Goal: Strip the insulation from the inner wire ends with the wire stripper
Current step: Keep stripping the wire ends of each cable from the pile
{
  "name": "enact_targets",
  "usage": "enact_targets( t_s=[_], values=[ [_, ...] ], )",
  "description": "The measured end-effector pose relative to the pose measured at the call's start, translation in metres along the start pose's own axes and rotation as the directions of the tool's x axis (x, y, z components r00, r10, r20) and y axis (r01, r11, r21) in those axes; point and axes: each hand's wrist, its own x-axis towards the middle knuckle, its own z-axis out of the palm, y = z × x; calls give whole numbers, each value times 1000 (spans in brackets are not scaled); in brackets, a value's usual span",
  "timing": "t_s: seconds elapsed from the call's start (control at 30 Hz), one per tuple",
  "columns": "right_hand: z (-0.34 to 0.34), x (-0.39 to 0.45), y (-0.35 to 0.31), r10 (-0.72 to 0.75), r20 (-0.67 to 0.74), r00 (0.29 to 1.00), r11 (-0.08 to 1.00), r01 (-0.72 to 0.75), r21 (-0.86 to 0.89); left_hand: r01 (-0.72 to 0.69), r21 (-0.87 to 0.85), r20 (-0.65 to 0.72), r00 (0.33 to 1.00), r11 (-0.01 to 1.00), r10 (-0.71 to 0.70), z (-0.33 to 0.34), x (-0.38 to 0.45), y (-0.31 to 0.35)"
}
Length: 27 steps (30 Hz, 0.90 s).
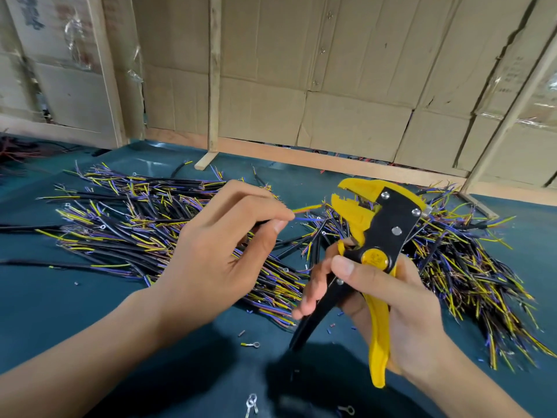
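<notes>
Your left grip point(223, 248) pinches a cable point(307, 213); your right grip point(388, 300) holds the stripper point(376, 236), its jaws open just beside the wire ends.

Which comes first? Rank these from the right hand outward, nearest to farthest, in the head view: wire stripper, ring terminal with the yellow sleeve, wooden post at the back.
1. Wire stripper: gripped in the right hand itself.
2. Ring terminal: on the green mat, to the hand's lower left.
3. Wooden post: upright against the cardboard wall, far behind.
</notes>
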Motion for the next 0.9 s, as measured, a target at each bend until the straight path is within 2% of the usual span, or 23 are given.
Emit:
enact_targets(
  t_s=[0.1, 0.2, 0.37, 0.5, 0.9],
  values=[
    [-4, -1, 1, 18, 28, 999, 997, -16, -74, -9, 2, -15, 1000, 1000, 9, -1, 0, -1],
    [-6, -1, 3, 50, 56, 997, 996, -46, -77, 11, -44, -52, 999, 999, -13, -1, 1, -1],
    [-9, 1, 5, 61, 62, 996, 992, -54, -111, 166, -240, -94, 977, 957, -193, 1, 1, 1],
    [-12, 2, 7, 68, 41, 997, 984, -60, -169, 272, -366, -73, 945, 890, -319, 1, 1, 3],
    [-10, 1, 10, 60, 123, 991, 994, -48, -96, 238, -367, -31, 963, 899, -267, 3, 0, 7]
  ],
)
